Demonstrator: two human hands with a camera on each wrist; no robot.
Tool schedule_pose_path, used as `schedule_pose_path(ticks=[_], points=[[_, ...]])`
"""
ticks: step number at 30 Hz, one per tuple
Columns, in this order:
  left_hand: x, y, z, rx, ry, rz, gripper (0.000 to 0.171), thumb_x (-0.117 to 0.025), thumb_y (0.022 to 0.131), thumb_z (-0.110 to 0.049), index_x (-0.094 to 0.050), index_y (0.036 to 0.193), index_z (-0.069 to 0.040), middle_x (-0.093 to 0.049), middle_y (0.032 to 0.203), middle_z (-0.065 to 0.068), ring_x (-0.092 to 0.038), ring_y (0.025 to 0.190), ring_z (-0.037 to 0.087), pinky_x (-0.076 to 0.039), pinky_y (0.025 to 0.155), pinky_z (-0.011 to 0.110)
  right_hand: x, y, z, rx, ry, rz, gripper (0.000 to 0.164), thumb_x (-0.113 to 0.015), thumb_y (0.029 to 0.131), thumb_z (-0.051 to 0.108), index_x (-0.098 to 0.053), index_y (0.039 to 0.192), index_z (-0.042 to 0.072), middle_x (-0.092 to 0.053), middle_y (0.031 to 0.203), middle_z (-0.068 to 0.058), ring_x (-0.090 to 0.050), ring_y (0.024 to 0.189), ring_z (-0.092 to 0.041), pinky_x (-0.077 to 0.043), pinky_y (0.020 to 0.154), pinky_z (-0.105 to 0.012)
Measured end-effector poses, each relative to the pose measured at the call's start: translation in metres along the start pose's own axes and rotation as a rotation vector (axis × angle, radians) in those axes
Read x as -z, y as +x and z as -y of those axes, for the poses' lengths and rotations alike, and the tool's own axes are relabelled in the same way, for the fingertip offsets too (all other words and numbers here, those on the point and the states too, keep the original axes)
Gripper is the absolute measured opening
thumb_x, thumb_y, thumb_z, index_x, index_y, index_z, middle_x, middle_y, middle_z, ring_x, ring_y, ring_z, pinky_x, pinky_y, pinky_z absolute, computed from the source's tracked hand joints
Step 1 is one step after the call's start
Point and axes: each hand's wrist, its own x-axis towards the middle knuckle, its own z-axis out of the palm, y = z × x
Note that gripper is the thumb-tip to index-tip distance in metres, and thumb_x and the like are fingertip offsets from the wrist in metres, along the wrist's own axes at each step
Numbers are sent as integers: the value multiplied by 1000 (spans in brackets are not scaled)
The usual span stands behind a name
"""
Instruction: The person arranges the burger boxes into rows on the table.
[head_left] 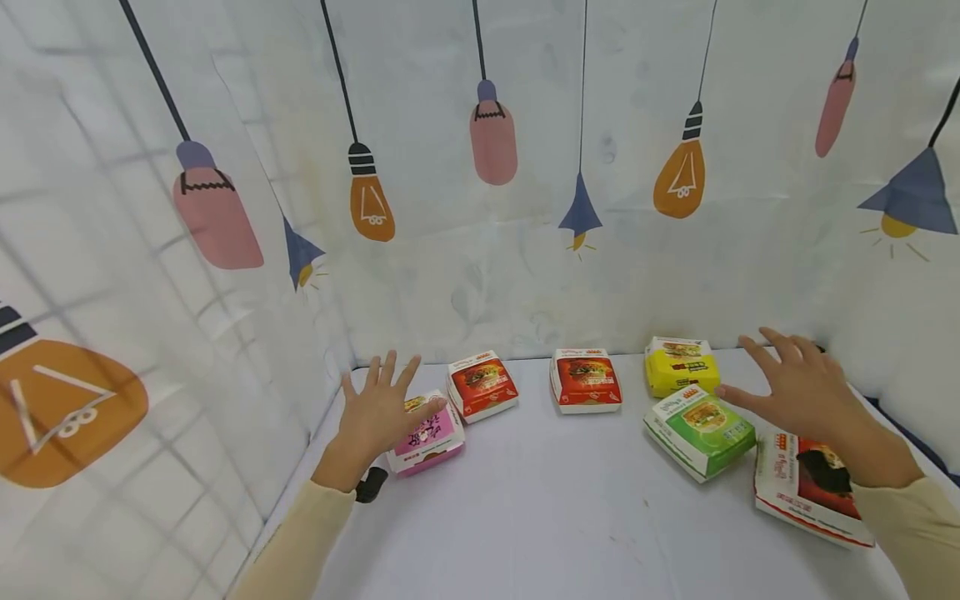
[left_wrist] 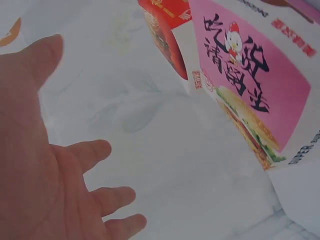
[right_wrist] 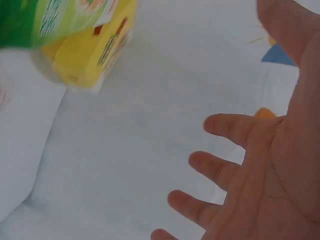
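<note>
My left hand (head_left: pixel 380 415) is spread above the table's left side, fingers apart, holding nothing. It partly covers a pink burger box (head_left: pixel 431 435), whose printed lid fills the upper right of the left wrist view. On the right, my right hand (head_left: pixel 806 396) also spreads its fingers with nothing in them. Its thumb overlaps the edge of a green burger box (head_left: pixel 703 427) in the head view. Below that wrist lies a larger red and white box (head_left: pixel 798 483), partly hidden by the arm. A yellow burger box (head_left: pixel 681 367) stands just behind the green one.
Two red burger boxes, a left one (head_left: pixel 482 385) and a middle one (head_left: pixel 586 381), sit along the back of the white table (head_left: pixel 555 508). A pale curtain (head_left: pixel 465 275) printed with hanging lamps rises behind and at the sides.
</note>
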Motion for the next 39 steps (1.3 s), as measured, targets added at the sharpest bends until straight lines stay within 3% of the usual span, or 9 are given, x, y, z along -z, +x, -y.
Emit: schedule_pose_path(ticks=[3,5,10,16,22,29,34,39], points=[[-3,-7,3,13,-49,17,90,-56,92,-69,-31,162,-17,-26,166,24,-20,154,50,-8,113,81,-5,-4,27,58,79,16,90,-68,90,60,-42,150,-2,-37,151,-35,-31,135,-59,-22,107,-77],[-7,-10,6,18,-80,28,86,-60,93,-64,-37,158,-14,-35,161,26,-30,149,50,-17,113,79,-8,-6,48,96,148,33,80,-69,92,56,-49,145,0,-45,147,-32,-38,132,-56,-28,106,-74],[-24,-11,20,23,-174,71,75,-63,96,-54,-44,154,-10,-45,154,27,-48,137,49,-39,106,71,-30,-7,100,210,378,96,57,-67,95,53,-60,137,15,-59,142,-16,-52,131,-41,-44,104,-65],[-41,-12,32,68,-334,139,79,-63,96,-54,-38,157,-10,-40,156,26,-48,137,49,-39,108,69,-71,4,155,298,597,237,39,-69,96,44,-63,129,23,-66,129,-1,-60,122,-29,-54,97,-51],[-51,-13,41,75,-415,162,86,-66,93,-56,-36,158,-9,-40,156,26,-44,140,49,-37,111,69,-110,21,203,353,800,373,40,-69,98,33,-62,131,11,-67,128,-9,-60,115,-24,-53,94,-47],[-58,-17,51,73,-466,208,98,-74,84,-62,-35,159,-11,-41,157,23,-47,138,44,-39,111,66,-143,36,253,388,1004,477,45,-63,102,25,-53,140,5,-60,138,-14,-62,119,-24,-50,104,-47],[-57,-19,57,58,-461,217,103,-79,79,-62,-36,158,-12,-44,155,22,-54,129,40,-46,105,63,-155,44,285,392,1059,476,57,-62,103,25,-41,154,8,-45,156,-12,-56,131,-31,-46,110,-50],[-54,-20,58,47,-468,237,101,-84,77,-56,-40,156,-13,-46,154,20,-56,128,40,-50,101,60,-163,47,304,374,1044,478,64,-64,101,28,-35,158,16,-39,160,-9,-54,133,-30,-46,111,-49]])
